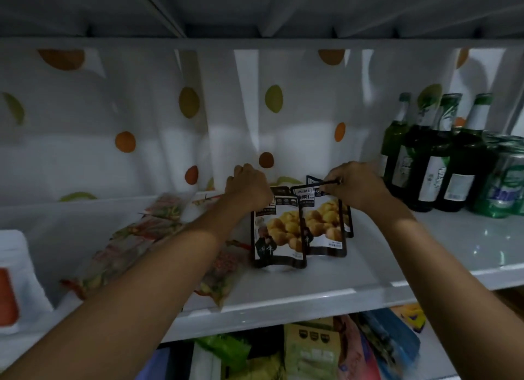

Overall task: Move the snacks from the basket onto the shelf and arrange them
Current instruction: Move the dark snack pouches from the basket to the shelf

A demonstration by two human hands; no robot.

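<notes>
Two dark snack pouches printed with yellow chestnuts stand side by side on the white shelf [297, 291]. My left hand [249, 185] grips the top edge of the left pouch [279, 232]. My right hand [355, 185] pinches the top edge of the right pouch [326, 223], and a third dark pouch peeks out behind it. Left of them, several clear packets with red and green print [147, 235] lie flat on the shelf, partly hidden by my left forearm. The basket is not in view.
Green glass bottles [431, 164] and green cans [507, 186] stand at the shelf's right end. A white pouch with an orange patch [14, 277] sits at the far left. A dotted white curtain [141, 118] hangs behind. More snack bags [312, 351] fill the shelf below.
</notes>
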